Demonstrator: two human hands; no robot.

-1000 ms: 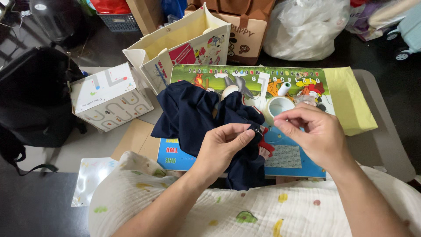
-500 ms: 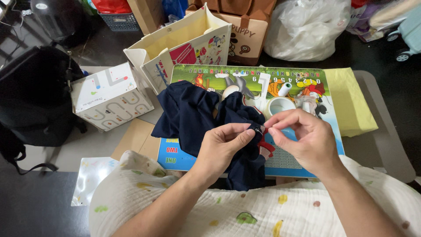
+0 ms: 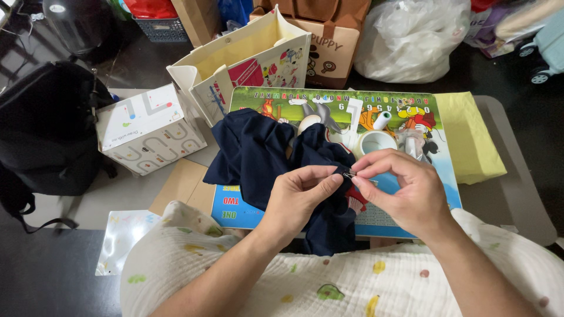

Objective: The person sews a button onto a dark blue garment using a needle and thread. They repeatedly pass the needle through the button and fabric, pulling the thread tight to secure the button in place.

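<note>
A navy blue garment lies bunched on a colourful cartoon board. My left hand pinches a fold of it between thumb and forefinger, near a small red and white patch. My right hand has its fingertips against that same fold. It pinches a small metal pin that touches the cloth. The fingertips of the two hands almost meet. A cream cloth with printed fruit shapes covers my lap below both arms.
A roll of clear tape and a white tube sit on the board behind my right hand. A yellow sheet lies at right, a white box at left, and a black backpack at far left. Paper bags and a plastic bag stand behind.
My right hand has moved left and down from near the tape roll to the fold held by my left hand, and the pin now touches the cloth. The left hand stayed put.
</note>
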